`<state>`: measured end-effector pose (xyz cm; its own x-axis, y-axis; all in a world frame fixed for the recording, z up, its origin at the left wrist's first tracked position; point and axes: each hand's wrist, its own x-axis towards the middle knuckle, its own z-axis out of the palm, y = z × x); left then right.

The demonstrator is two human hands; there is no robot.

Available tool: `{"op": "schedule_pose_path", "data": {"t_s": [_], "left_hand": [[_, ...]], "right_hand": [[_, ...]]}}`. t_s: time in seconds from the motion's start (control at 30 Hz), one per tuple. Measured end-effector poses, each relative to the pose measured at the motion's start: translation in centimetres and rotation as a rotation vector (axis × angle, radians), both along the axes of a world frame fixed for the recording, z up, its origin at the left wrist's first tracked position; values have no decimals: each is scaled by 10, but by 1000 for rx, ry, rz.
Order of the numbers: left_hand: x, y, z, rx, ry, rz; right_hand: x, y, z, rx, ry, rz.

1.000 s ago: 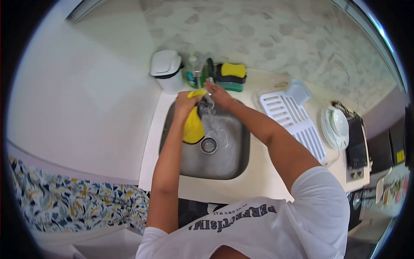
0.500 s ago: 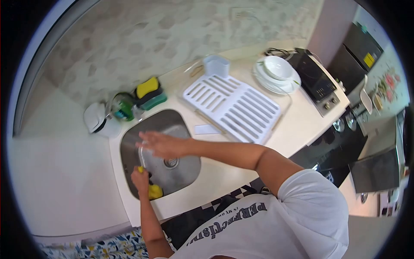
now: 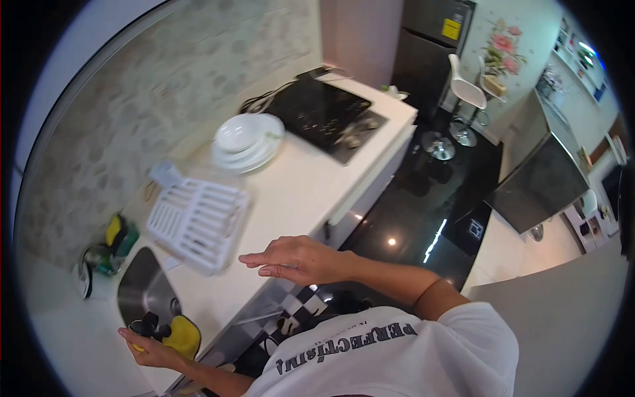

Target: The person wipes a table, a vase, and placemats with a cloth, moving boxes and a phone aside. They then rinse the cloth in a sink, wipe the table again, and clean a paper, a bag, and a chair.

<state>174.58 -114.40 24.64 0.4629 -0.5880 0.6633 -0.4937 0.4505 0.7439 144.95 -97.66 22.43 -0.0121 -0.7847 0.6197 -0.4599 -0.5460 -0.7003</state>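
From the head camera, we see the left hand (image 3: 155,352) over the near end of the sink, its fingers closed in around a bunched yellow cloth (image 3: 182,337). A little yellow shows under the fingertips, dark folds stand just above them, and the main yellow part hangs to the right of the fingers. We cannot tell whether the cloth touches the sink wall.

The right hand (image 3: 291,260) holds nothing. We see its fingers stretched nearly straight and close together, with the thumb slightly apart below them. They point left, in the air in front of the counter (image 3: 297,192).

Among the containers, the steel sink (image 3: 140,284) opens just above the left fingers, with a drain (image 3: 175,307) in its floor. The white dish rack (image 3: 197,223) sits up and left of the right fingers. At the rack's far end we find a pale caddy (image 3: 167,174), too blurred for us to read its contents. Farther above the right fingers, a white bowl (image 3: 237,134) rests on stacked plates (image 3: 266,157), and beyond it lies a black cooktop (image 3: 317,109). Well above the left fingers, we make out a yellow sponge (image 3: 116,229) beside a green bottle (image 3: 102,259).
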Motion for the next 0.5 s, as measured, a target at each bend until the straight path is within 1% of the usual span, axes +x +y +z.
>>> {"op": "schedule_pose_path", "data": {"t_s": [0.03,0.1,0.13,0.17,0.2,0.23,0.27,0.3,0.33,0.37,0.4,0.47,0.5], "left_hand": [[-35,26,5,-61,106,-60],[-102,62,-3,-37,97,-269],[-136,77,-10,26,54,-404],[-173,95,-19,-39,-103,-502],[-218,122,-22,184,113,-687],[-259,166,-8,326,180,-909],[-290,188,-15,394,141,-1066],[-311,196,-37,477,-2,-1269],[-339,223,-48,751,702,-1599],[-363,247,-33,1135,874,-1662],[-380,241,-72,901,658,-2091],[-432,270,-51,1306,869,-2283],[-456,281,-53,1315,866,-2304]], "right_hand": [[-16,24,-2,11,49,-64],[-41,65,3,-16,50,-127],[-49,85,7,-37,43,-161],[-57,100,12,-113,54,-177],[-65,113,17,-131,110,-225],[-74,125,17,-144,201,-314],[-83,135,16,-160,295,-401],[-93,144,6,-101,341,-513],[-106,152,-2,-41,386,-624],[-124,166,-4,14,476,-844],[-148,179,-11,91,465,-950],[-203,207,-19,-128,262,-1083],[-231,222,-28,-126,271,-1102]]}}
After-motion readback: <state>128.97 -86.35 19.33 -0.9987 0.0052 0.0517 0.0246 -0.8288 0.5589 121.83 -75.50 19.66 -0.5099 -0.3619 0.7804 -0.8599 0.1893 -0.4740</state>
